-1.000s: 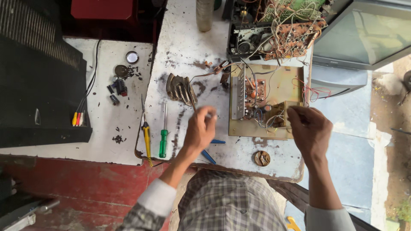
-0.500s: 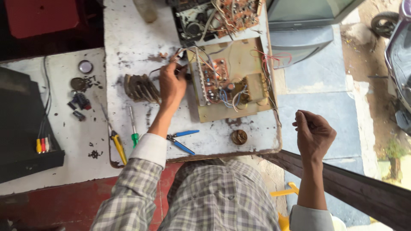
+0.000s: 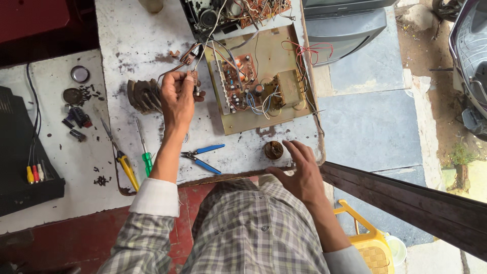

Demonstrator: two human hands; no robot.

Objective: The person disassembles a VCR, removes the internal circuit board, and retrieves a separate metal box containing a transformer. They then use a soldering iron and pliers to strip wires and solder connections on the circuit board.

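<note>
Up on the worn white table (image 3: 132,45), the left hand (image 3: 177,99) is raised, fingers pinched on a small wired part (image 3: 195,83) beside one circuit board (image 3: 253,83). Lower down, the right hand (image 3: 303,172) hovers with fingers spread beside one brown round part (image 3: 274,149). Two screwdrivers (image 3: 143,152) and one pair of blue-handled pliers (image 3: 203,157) lie nearby.

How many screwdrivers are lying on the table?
2. The yellow-handled screwdriver lies near the table's front edge, left of the left hand. The green-handled screwdriver lies right beside it, next to the blue-handled pliers. More could be hidden under the clutter.
</note>
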